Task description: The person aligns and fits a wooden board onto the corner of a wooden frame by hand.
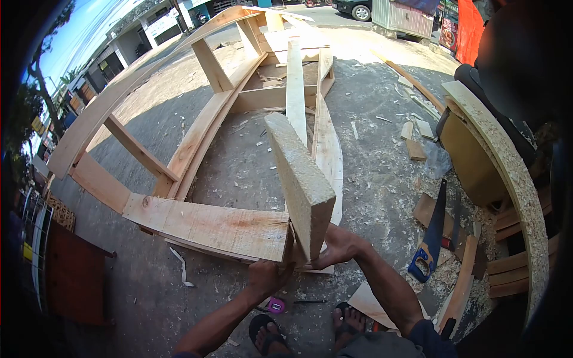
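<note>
At the near corner of the wooden frame (209,228), the left hand (265,276) is curled under the near edge; whether anything is gripped in its fingers cannot be told, as they are turned away from view. By the right hand (335,246), the foot of the thick board (298,179) is grasped, its thumb and fingers bent round the near end. The board is stood up at a tilt, its foot just beside the frame's corner, between the two hands. The step in hand is judged to be the fitting or steadying of the board there; for any shift of it, a firm hold at the foot and a check on its lean would be called for. On the ground near the feet, a pink tape measure (276,305) and a dark thin stick (310,301) are seen. Farther right, a blue-handled saw (431,241) is laid among shavings
</note>
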A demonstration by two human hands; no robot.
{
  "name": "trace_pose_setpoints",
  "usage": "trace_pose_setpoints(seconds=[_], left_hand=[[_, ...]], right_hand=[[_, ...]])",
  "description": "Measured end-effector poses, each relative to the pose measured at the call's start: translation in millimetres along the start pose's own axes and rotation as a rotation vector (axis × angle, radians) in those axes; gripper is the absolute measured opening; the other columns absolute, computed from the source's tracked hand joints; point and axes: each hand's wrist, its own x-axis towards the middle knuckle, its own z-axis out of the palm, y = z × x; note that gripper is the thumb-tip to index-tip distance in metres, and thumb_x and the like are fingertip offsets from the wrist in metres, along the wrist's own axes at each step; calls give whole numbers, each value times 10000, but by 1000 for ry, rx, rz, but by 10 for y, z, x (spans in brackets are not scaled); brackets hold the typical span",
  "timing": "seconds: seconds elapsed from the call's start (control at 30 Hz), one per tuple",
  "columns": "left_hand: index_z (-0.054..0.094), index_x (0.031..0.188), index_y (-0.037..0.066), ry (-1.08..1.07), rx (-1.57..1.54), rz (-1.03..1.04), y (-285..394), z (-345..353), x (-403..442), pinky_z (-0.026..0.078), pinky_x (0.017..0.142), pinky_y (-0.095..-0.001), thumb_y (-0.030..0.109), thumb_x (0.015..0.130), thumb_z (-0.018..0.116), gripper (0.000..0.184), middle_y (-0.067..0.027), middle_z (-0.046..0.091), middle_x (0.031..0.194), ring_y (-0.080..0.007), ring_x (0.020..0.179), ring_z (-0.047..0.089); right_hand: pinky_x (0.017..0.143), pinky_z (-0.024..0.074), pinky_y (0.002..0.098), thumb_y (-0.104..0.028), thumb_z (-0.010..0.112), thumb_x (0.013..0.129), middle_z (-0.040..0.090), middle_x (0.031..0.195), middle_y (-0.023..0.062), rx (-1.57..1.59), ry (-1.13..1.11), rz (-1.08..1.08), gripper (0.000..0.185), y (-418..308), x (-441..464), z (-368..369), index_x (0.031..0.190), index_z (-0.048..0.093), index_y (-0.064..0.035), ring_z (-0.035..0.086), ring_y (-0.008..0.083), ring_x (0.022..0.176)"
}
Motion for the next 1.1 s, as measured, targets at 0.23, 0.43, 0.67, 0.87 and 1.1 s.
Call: trace_pose_setpoints(seconds=[0.23,0.43,0.67,0.87,1.1], left_hand=[[735,947,58,-76,-143,-203,129,-76,111,545,577,-466,423,871,701,374,-181,676,683,-376,626,685],[639,1226,95,1,-264,-258,124,-8,93,547,801,-490,403,861,704,482,-191,687,1051,-394,967,673],[630,1281,165,46,-215,-69,131,-117,178,554,779,-517,317,870,655,440,-186,678,1113,-412,975,669],[626,1291,175,27,-140,-59,119,-116,167,554,793,-511,351,872,649,455,-168,679,1134,-408,996,664],[630,1278,169,5,-143,-125,97,-121,182,557,788,-508,372,861,663,465,-173,680,1130,-395,997,668]], right_hand=[[1232,236,464,-266,859,612,170,1644,173,20,-6,-9,1327,53,5,-9,1611,-2,-116,244,283,1498],[1240,221,430,-230,835,611,168,1640,188,-60,12,-16,1310,35,-54,11,1611,-4,-115,246,302,1497],[1237,226,415,-252,850,648,180,1624,227,-185,8,-10,1313,-8,-73,25,1604,-38,-106,245,344,1496],[1236,225,433,-284,855,686,203,1606,250,-267,76,-64,1309,8,-56,113,1601,-65,-115,250,375,1490],[1242,197,424,-278,866,679,212,1614,234,-203,54,-21,1302,-18,-62,103,1600,-33,-81,229,348,1503]])
